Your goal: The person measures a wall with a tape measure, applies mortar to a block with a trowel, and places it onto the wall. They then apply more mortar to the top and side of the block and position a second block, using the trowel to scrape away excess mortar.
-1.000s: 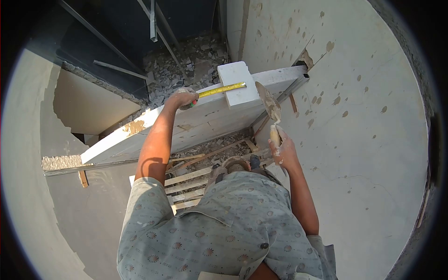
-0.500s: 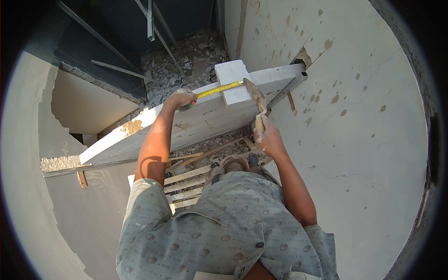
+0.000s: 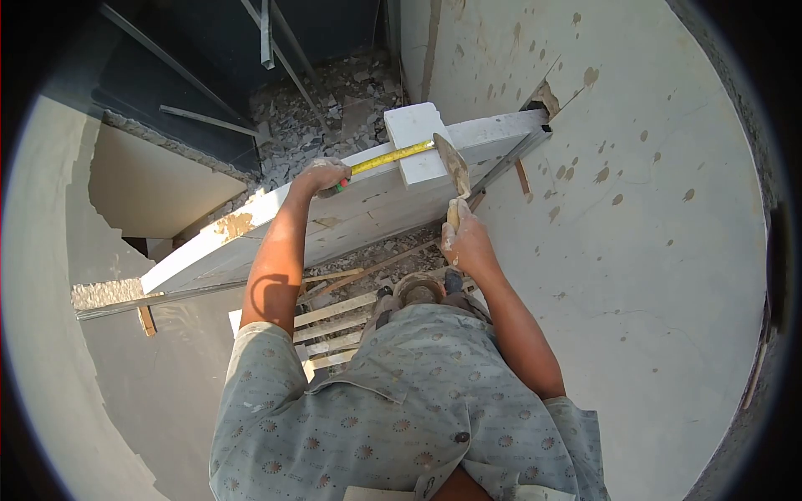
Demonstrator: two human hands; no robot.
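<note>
A white block [image 3: 422,169] lies crosswise over the top of a low white block wall [image 3: 368,196]. My left hand [image 3: 324,175] is closed round a tape measure [image 3: 341,185] at the wall's top edge. Its yellow blade [image 3: 391,157] runs out to the right across the block. In my right hand [image 3: 468,240] is the handle of a trowel [image 3: 454,167], with fingers wrapped round it. The trowel's blade points up, its tip at the far end of the tape, beside the block's right side.
Behind the wall lie rubble [image 3: 355,104] and leaning metal profiles [image 3: 266,42]. Wooden slats [image 3: 334,327] and a bucket [image 3: 419,290] are below, near my feet. A plastered wall [image 3: 635,250] with mortar splashes rises on the right.
My right hand has shifted slightly left and down, and the trowel stands a little more upright. My left hand and the block stay nearly still.
</note>
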